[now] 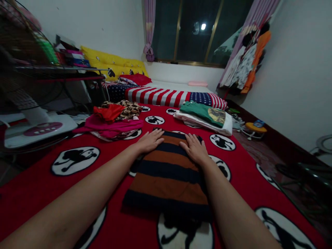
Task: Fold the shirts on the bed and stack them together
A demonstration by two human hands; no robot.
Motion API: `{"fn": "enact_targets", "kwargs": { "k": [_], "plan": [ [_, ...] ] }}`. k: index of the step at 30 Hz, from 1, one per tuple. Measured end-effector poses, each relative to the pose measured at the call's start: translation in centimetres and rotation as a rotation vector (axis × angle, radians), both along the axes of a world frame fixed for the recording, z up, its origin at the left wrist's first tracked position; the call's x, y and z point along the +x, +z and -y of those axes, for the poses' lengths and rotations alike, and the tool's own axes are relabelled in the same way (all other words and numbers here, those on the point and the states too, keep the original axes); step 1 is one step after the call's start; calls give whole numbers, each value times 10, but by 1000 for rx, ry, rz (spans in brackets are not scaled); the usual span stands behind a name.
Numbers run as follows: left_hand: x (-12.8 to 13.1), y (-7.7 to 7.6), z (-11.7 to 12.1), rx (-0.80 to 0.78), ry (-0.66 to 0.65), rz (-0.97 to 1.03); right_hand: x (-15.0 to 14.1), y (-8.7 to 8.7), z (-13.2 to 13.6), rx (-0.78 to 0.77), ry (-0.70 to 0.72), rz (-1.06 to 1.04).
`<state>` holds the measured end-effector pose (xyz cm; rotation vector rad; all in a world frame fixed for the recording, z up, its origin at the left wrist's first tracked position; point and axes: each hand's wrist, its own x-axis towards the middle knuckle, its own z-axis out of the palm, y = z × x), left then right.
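Observation:
A folded garment with navy and brown stripes (171,173) lies flat on the red blanket (111,186) in front of me. My left hand (150,141) rests palm down on its far left corner, fingers stretched out. Near the far right corner, my right hand (194,147) also presses flat on the cloth with its fingers spread. Neither hand grips anything. Which kind of garment it is, the folds do not show.
Beyond on the right sits a stack of folded clothes (204,117), green on white. A loose heap of clothes (111,126), pink, orange and patterned, lies at the left. A fan base (41,128) stands left; a stool (255,127) stands on the floor at right.

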<state>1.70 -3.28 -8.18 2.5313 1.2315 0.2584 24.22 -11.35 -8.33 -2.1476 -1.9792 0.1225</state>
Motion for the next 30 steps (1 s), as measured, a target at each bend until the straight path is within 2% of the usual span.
{"fn": "enact_targets", "kwargs": {
  "k": [2, 5, 8, 11, 14, 17, 19, 23, 27, 30],
  "plan": [
    [-6, -2, -9, -24, -16, 40, -3, 7, 2, -8, -36, 18],
    [-13, -5, -15, -96, -77, 220, -22, 31, 12, 34, -14, 37],
    [-22, -8, -17, -174, -176, 450, -56, 60, 34, 60, 199, -62],
    [-28, -8, -18, -194, -204, 525, -97, 76, 63, -62, 503, -132],
    [-29, -7, -16, -188, -190, 515, -131, 74, 88, -161, 720, -41],
    [-27, -8, -16, -191, -186, 500, -150, 66, 99, -146, 749, 113],
    [-26, -9, -18, -190, -189, 491, -154, 65, 102, -142, 778, 135],
    [-23, -14, -22, -149, -181, 461, -150, 69, 102, -227, 918, 44],
    [-21, -16, -25, -107, -156, 426, -149, 65, 98, -309, 905, 21],
    [-18, -12, -20, -66, -108, 397, -152, 68, 103, -326, 900, 57]
  ]
}}
